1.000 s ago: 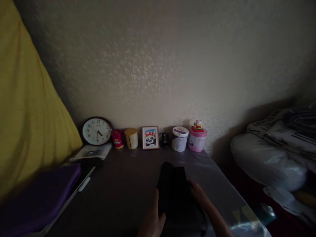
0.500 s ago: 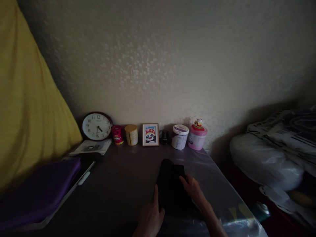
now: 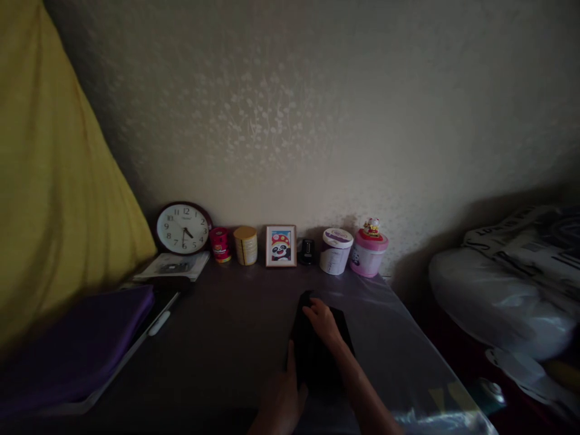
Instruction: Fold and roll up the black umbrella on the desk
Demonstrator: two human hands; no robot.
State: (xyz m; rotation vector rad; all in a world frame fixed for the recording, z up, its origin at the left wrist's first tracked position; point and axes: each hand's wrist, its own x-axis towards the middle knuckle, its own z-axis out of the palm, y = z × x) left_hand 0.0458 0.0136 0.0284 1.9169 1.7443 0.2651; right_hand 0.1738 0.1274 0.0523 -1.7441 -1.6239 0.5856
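A black, flat item that looks like folded cloth lies on the dark table in front of me; its exact kind is lost in the dimness. My right hand reaches over its far part, fingers curled and pinching near the far left edge. At the near left edge rests my left hand, with index finger stretched along the side and thumb apart from it. The left hand's other fingers are in shadow.
Along the wall stand a clock, a red can, a yellow-lidded can, a framed panda picture and two tubs. A purple folded thing lies left, below a yellow curtain. Plastic bags fill the right.
My right hand has moved from the item's right side up and left to its far edge. The black item's far right part now lies spread wider. My left hand stays at the left edge.
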